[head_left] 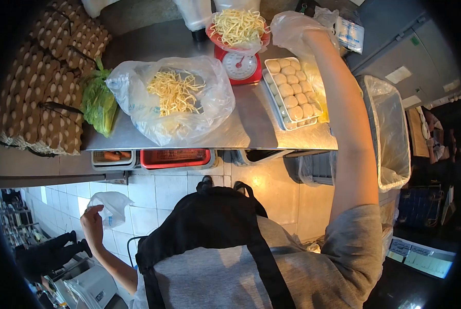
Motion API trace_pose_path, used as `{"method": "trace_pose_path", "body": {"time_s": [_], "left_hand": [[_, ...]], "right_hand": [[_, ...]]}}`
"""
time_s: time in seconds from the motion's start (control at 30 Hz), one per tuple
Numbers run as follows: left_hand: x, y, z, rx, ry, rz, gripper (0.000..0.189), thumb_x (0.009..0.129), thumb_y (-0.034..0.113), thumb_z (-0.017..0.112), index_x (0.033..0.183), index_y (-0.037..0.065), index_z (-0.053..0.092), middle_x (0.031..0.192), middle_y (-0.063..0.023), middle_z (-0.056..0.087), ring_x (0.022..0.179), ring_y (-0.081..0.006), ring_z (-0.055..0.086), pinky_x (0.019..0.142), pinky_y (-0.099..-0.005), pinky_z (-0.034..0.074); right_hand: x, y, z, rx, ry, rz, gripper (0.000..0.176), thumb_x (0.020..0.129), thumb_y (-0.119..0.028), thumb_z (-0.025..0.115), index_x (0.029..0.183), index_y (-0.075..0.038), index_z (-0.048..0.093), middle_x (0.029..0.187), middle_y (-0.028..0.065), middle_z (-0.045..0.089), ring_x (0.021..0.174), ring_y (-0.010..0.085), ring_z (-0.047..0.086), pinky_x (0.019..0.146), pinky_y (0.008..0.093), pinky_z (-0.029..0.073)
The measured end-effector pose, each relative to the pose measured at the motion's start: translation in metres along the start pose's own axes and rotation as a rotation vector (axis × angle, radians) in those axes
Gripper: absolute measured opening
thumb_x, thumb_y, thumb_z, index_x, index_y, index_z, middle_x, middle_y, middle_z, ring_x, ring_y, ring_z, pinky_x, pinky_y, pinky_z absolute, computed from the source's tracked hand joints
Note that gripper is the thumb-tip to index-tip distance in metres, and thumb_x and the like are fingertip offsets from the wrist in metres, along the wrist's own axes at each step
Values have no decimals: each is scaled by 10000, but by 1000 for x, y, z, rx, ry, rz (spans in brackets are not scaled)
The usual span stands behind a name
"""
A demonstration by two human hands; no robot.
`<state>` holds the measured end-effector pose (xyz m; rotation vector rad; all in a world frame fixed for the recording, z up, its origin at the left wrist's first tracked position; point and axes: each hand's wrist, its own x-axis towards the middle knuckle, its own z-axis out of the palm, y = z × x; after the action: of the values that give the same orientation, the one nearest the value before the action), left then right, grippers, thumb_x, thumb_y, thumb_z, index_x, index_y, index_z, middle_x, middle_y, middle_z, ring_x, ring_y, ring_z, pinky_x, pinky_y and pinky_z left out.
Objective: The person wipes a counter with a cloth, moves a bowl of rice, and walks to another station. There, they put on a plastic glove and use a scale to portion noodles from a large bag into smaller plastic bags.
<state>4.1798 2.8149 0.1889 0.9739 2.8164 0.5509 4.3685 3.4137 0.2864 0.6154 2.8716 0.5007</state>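
Observation:
My left hand [92, 220] is out to the left over the floor, its fingers pinched on a thin clear plastic bag [114, 210]. My right arm stretches to the back right of the steel table, where my right hand [317, 38] meets a crumpled clear plastic bag [292, 32]; its fingers are hidden. Below it is a tray of round pale balls [292, 92]. A red dial scale [239, 67] carries noodles [238, 27] in a red pan lined with plastic. More noodles [174, 91] lie in a large open plastic bag [132, 110].
Stacked egg trays [39, 87] and a bagged leafy green vegetable [99, 100] stand at the left. Under the table edge sit a red basket [176, 158] and a bin with carrots [114, 155]. A lined bin [392, 134] is at the right. Another person's legs [55, 252] show lower left.

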Motion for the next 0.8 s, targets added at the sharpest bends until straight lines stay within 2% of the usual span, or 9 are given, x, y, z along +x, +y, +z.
{"method": "trace_pose_path", "body": {"time_s": [0.07,0.13,0.23,0.27,0.33,0.4,0.5,0.6,0.8], "left_hand": [[-1,0,-2,6,-22,-23,293,662,-96,433,836,-18,655,813,-163,641,749,-259,612,698,-321,469],[-1,0,-3,-3,-65,-63,292,652,-98,430,809,-12,661,795,-162,641,746,-263,611,701,-323,468],[-2,-1,-1,7,-32,-69,290,650,-98,431,792,-3,666,794,-162,641,731,-259,609,695,-321,466],[-1,-1,-1,2,-18,-44,291,649,-99,432,793,-3,665,792,-161,641,725,-259,608,691,-321,466],[0,0,-1,-11,10,0,292,648,-100,432,796,-2,665,789,-160,640,715,-258,605,683,-319,464],[1,3,-2,-13,10,-11,291,648,-101,435,800,-3,664,787,-158,641,709,-258,602,677,-318,463],[-2,5,-7,-5,12,2,296,651,-101,431,805,-2,663,781,-160,639,696,-254,600,666,-317,462],[-8,2,-7,3,-15,-71,303,653,-99,422,808,1,662,775,-166,635,681,-249,599,655,-317,460],[-24,-22,-8,96,-18,-91,277,631,-85,442,767,10,664,742,-155,633,708,-270,612,658,-331,464]], "right_hand": [[-10,26,-8,357,22,-250,294,712,-281,607,845,-19,626,802,105,628,739,254,593,675,359,471],[-8,30,-4,545,63,-267,263,715,-253,610,847,-25,612,793,91,623,730,249,586,671,358,464],[6,0,30,513,309,-102,184,716,-181,614,806,-24,579,764,83,607,692,244,566,652,357,454],[1,-14,34,459,492,-153,163,714,-158,614,782,-18,566,759,87,602,677,244,560,649,357,454],[-2,-33,27,405,520,-171,151,713,-127,614,794,-14,556,761,101,599,682,245,563,670,350,462],[-2,-40,5,413,210,-104,185,717,-113,613,865,-15,563,774,122,605,720,248,582,720,337,477],[-12,-48,-31,1008,151,229,378,696,-150,616,1055,-51,553,852,143,623,790,254,597,787,318,475],[-10,-47,-42,741,322,64,328,716,-179,581,1021,-59,574,868,156,621,797,266,599,761,330,477],[42,-46,-10,530,169,30,373,703,-175,590,1060,-70,557,884,154,621,810,261,597,770,325,475]]}}
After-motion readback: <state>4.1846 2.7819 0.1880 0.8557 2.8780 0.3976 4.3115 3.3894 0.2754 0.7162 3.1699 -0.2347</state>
